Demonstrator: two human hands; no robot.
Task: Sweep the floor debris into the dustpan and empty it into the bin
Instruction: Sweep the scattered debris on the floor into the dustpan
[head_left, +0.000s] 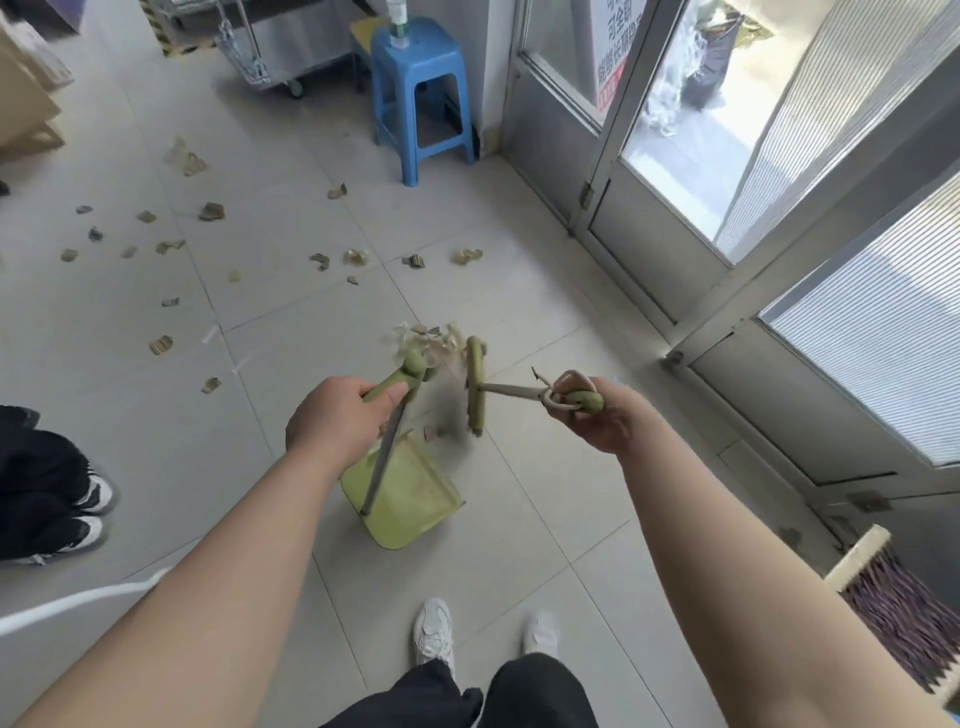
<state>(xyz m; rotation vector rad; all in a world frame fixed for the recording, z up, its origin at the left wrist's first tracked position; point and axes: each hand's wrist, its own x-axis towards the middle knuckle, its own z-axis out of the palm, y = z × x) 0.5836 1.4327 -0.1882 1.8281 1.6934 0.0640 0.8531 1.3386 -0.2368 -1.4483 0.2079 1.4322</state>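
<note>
floor (270, 291): pale tiles, lying throughout
stool (421, 88): blue, standing far centre
doors (691, 156): glazed, letting daylight in, right

One head-worn wide-angle view looks steeply down, close over outstretched forearms, at the tiled floor (519, 519)

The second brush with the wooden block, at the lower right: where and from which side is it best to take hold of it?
Judging from this view, take the spare brush by its pale wooden block, from above on the bare side. The dark bristles hang off the other side, too soft for a firm grip. No handle shows in view, and both hands are occupied now.
</note>
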